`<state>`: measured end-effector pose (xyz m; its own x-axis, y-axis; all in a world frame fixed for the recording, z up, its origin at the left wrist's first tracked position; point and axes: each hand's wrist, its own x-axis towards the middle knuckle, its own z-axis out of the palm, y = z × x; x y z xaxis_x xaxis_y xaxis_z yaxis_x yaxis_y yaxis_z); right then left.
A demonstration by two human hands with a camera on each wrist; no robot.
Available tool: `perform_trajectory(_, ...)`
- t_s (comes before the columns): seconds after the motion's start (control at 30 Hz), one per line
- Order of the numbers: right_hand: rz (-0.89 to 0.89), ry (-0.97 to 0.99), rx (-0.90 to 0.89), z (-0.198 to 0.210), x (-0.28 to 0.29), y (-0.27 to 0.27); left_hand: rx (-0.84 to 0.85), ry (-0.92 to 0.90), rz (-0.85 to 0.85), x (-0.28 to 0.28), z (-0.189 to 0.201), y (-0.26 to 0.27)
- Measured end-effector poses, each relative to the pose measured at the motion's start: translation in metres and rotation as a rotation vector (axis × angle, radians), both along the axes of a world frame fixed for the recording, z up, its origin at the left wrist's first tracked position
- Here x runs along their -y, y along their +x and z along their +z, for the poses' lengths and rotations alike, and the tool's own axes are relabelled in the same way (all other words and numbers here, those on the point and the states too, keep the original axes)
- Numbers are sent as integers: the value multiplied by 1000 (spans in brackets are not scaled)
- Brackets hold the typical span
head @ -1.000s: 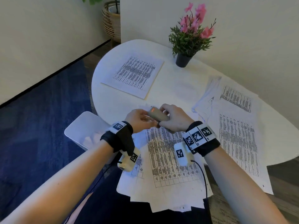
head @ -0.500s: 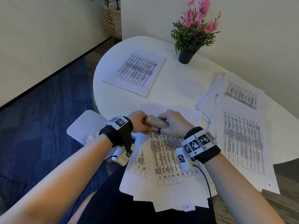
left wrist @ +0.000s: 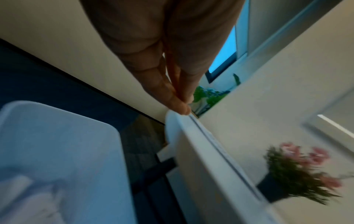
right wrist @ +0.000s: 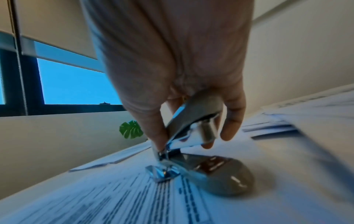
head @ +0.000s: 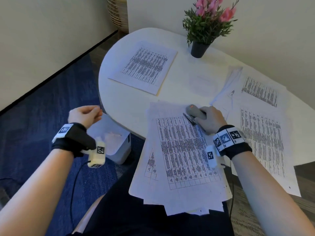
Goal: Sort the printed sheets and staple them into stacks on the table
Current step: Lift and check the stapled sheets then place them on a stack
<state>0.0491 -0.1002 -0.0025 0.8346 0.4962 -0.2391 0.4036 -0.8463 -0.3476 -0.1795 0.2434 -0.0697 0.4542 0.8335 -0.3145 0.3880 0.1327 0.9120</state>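
A loose pile of printed sheets (head: 180, 155) hangs over the near edge of the white table (head: 129, 106). My right hand (head: 209, 120) grips a grey stapler (head: 194, 112) at the pile's top right corner. In the right wrist view the stapler (right wrist: 220, 174) is hinged open: its grey part lies on the top sheet (right wrist: 134, 197) and my right hand (right wrist: 191, 136) holds the metal part raised. My left hand (head: 85, 114) is off the table's left side, above a white bin (head: 112, 142). There my left hand (left wrist: 182, 104) pinches thumb against fingertips; anything between them is too small to see.
A neat stack of sheets (head: 144, 67) lies at the table's far left. More sheets (head: 262, 133) are spread along the right side. A potted pink-flowered plant (head: 204, 28) stands at the back by the wall. A wicker basket (head: 117, 12) sits on the floor beyond.
My left hand has left the stapler and swung left off the table to above the bin. My right hand has lowered the stapler onto the pile.
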Motion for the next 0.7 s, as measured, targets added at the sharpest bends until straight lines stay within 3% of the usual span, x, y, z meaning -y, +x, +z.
perform_trajectory(0.2, -123, 186, 96, 5, 33, -6, -202, -90, 6, -11, -48, -14)
perform_trajectory(0.3, -158, 238, 126, 7, 53, -20, -373, 34, -81, -3, -40, -5)
perform_trajectory(0.43, -202, 228, 87, 1, 71, -36, -479, 124, -188, 10, -13, 4)
perform_trajectory(0.57, -178, 208, 31, -6, 70, -43, -414, 253, -327, 53, 21, 4)
perform_trajectory(0.7, -161, 203, -13, -7, 53, -36, -342, 3, -570, 115, 32, 6)
